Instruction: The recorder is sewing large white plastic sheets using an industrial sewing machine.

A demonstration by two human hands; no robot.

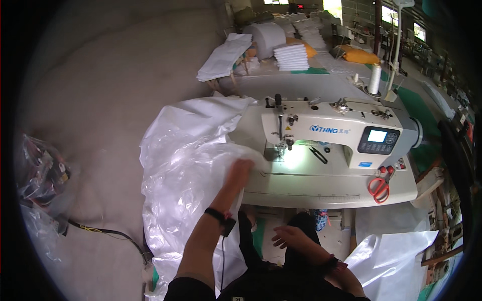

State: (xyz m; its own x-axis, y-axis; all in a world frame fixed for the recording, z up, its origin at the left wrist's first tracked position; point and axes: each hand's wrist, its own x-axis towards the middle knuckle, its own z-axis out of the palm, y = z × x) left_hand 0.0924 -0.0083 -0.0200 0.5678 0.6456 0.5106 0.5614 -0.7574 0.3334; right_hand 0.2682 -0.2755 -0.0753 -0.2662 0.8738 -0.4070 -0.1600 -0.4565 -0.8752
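My left hand (pixel 242 169) is at the left end of the sewing machine's bed, closed on the edge of a large, shiny white plastic sheet (pixel 181 165). Its fingertips are partly hidden by the sheet's folds. The crumpled sheet hangs off the table's left side toward the floor. Just right of that hand, the white sewing machine (pixel 326 125) has its needle area lit. My right hand (pixel 293 237) hovers over my lap below the table edge, fingers loosely apart and holding nothing.
Red-handled scissors (pixel 379 189) and black thread snips (pixel 318 155) lie on the machine bed (pixel 301 198). A white thread cone (pixel 374 79) stands behind. Folded white stacks (pixel 291 57) sit at the back. More white sheeting (pixel 391 256) hangs at lower right; a clear bag (pixel 42 168) lies far left.
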